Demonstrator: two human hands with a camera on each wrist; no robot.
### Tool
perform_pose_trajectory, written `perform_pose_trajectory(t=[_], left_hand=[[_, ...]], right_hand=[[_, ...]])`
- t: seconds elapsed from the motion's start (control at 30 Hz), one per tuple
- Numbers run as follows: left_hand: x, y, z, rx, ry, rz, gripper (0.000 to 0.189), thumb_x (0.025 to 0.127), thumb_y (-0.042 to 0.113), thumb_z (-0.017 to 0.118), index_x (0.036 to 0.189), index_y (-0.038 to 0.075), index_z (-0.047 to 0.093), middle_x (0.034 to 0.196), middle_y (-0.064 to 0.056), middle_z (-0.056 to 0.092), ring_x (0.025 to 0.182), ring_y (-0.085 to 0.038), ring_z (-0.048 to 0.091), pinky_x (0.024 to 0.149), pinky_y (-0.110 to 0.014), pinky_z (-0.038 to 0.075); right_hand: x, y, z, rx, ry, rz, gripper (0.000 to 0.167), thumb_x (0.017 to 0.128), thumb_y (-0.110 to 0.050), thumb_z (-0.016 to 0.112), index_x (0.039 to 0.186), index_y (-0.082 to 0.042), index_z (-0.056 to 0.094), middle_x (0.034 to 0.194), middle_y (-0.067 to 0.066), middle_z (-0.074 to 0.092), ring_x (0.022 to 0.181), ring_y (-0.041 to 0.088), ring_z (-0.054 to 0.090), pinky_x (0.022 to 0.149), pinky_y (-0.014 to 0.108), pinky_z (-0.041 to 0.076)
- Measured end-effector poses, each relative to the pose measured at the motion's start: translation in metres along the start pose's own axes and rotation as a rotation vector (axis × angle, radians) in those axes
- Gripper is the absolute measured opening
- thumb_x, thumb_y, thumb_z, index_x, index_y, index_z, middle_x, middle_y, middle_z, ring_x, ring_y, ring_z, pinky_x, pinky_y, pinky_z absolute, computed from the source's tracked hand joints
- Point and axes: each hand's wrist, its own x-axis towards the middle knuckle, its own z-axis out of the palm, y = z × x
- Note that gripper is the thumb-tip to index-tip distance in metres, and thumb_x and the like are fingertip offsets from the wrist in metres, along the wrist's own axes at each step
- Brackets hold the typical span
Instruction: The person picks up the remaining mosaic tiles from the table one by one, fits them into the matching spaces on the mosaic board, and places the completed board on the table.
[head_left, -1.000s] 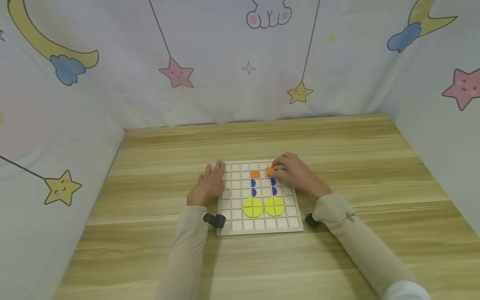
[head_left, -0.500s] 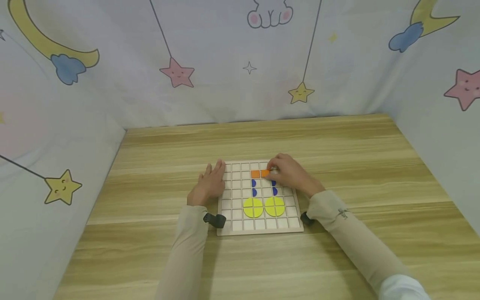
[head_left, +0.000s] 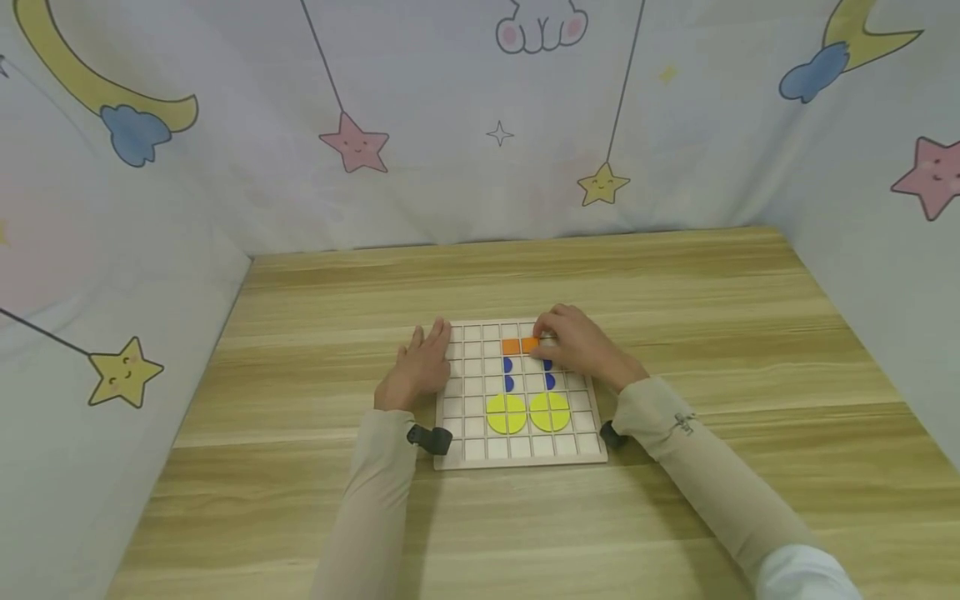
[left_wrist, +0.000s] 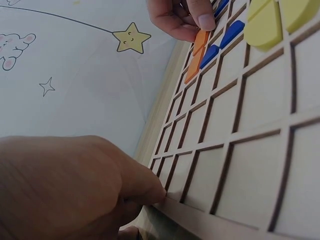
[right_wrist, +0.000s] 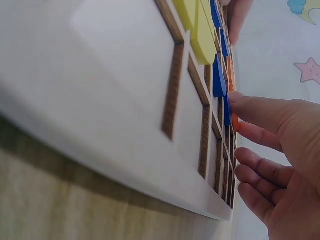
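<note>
A pale wooden grid board (head_left: 472, 450) lies on the table. My left hand (head_left: 423, 364) rests along its left edge, fingers stretched out, a fingertip (left_wrist: 159, 194) touching the rim in the left wrist view. At the upper part of the grid, my right hand (head_left: 583, 343) pinches an orange square tile (head_left: 529, 345) between thumb and index finger. That tile sits right beside another orange square tile (head_left: 511, 347). Below are blue half-round tiles (head_left: 508, 383) in two columns, one partly hidden by the right hand. Lower still, yellow quarter-circle tiles form two discs (head_left: 506, 414).
The wood-grain table (head_left: 300, 500) extends all round the board. A white curtain (head_left: 420, 200) printed with stars and moons hangs behind it and at both sides. Each wrist wears a dark camera strap (head_left: 431, 439).
My right hand has moved slightly left with the orange tile, which now lies in line with the other orange tile. The left hand has stayed put.
</note>
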Motion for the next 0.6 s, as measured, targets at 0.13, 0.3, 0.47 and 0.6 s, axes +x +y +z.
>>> perform_pose_trajectory(t=[0.13,0.3,0.47,0.6], left_hand=[[0.0,0.001,0.0,-0.012,-0.003,0.001,0.06,0.1,0.012,0.029,0.154,0.008,0.004,0.162,-0.008,-0.003,0.147,-0.038,-0.006,0.116,-0.062,0.005],[0.001,0.0,0.0,-0.016,-0.004,0.001,0.061,0.1,0.012,0.029,0.154,0.007,0.003,0.162,-0.008,-0.003,0.147,-0.039,-0.007,0.115,-0.063,0.004],[0.001,-0.001,0.001,-0.015,-0.003,0.002,0.061,0.099,0.011,0.028,0.154,0.006,0.004,0.162,-0.01,-0.003,0.147,-0.04,-0.007,0.115,-0.063,0.004],[0.001,-0.001,0.0,-0.021,-0.007,-0.009,0.061,0.099,0.011,0.028,0.154,0.007,0.003,0.162,-0.008,-0.005,0.147,-0.038,-0.008,0.116,-0.062,0.003]], right_hand=[[0.001,0.001,0.0,-0.014,-0.006,-0.001,0.025,0.085,-0.033,0.072,0.1,-0.015,0.064,0.109,0.005,0.058,0.101,0.023,0.052,0.09,0.039,0.045],[0.0,0.002,-0.002,-0.021,0.001,-0.001,0.025,0.085,-0.032,0.071,0.102,-0.014,0.065,0.11,0.005,0.059,0.103,0.024,0.052,0.091,0.041,0.045],[-0.003,0.003,-0.006,0.018,0.017,0.027,0.025,0.087,-0.03,0.069,0.106,-0.014,0.066,0.113,0.004,0.058,0.107,0.024,0.051,0.093,0.043,0.045],[-0.007,0.007,-0.012,0.038,0.024,0.032,0.027,0.088,-0.031,0.068,0.108,-0.013,0.065,0.115,0.005,0.058,0.109,0.025,0.051,0.094,0.043,0.045]])
